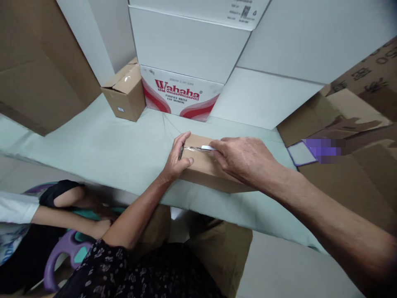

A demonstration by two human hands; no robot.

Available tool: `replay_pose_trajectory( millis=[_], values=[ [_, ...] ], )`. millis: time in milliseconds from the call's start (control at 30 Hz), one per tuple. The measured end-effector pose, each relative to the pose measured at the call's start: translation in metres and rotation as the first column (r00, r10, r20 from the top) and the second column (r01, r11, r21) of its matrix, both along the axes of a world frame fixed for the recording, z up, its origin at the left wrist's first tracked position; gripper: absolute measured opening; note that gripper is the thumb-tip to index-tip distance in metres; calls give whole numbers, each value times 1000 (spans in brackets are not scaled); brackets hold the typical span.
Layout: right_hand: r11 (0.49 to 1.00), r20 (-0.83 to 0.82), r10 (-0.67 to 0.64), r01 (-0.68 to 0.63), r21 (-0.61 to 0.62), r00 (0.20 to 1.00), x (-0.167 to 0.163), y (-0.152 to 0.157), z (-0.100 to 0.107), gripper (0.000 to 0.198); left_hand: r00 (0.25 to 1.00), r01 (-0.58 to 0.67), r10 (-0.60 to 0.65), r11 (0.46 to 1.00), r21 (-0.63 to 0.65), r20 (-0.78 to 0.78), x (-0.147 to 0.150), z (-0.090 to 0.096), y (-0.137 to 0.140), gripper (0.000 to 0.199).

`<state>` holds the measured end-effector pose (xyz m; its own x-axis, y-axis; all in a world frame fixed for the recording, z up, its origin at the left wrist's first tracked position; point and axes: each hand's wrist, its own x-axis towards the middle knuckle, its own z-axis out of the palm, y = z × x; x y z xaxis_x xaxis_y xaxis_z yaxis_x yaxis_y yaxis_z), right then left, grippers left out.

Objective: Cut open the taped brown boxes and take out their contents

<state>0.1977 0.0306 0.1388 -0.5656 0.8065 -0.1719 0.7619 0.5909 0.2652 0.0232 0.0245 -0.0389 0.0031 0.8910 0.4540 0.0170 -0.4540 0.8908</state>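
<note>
- Box is set on the worktop, near its front edge, with its top facing up.
- Its left end is gripped by the left hand, with the thumb laid on top and the fingers bent around the end.
- A cutter with a white handle is pinched between the thumb and fingers of the right hand; its tip is held at the clear tape on the top. Whether the tape is cut cannot be told.
- Behind, a red-and-white Wahaha box is stood below white boxes, with a small carton just beside it.
- Brown cardboard is seen at far left, and open cartons at right, where a purple item is partly blurred.
- At lower left, another person's forearm is seen above a purple frame.
</note>
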Motion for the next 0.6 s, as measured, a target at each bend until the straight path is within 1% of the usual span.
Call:
replay_pose_trajectory(
  millis=[133,267,367,433,533,600],
  values=[
    [1000,46,22,-22,-6,999,-3,3,-1,32,1000,-14,15,1000,20,-26,1,-3,1,79],
    [998,76,49,-51,25,996,5,6,2,29,1000,-13,13,999,34,-15,3,-8,3,80],
    [998,65,40,-42,40,997,12,8,9,28,999,39,-39,999,18,18,1,-8,3,88],
    [999,46,16,-18,42,999,12,8,13,29,995,98,-98,995,2,20,-2,-6,3,98],
    [999,35,20,-21,34,999,6,7,16,31,983,186,-186,982,-15,-5,-9,-1,2,112],
    [999,56,41,-42,19,998,-1,6,16,31,977,209,-209,978,-16,-30,-13,2,2,115]
  ],
)
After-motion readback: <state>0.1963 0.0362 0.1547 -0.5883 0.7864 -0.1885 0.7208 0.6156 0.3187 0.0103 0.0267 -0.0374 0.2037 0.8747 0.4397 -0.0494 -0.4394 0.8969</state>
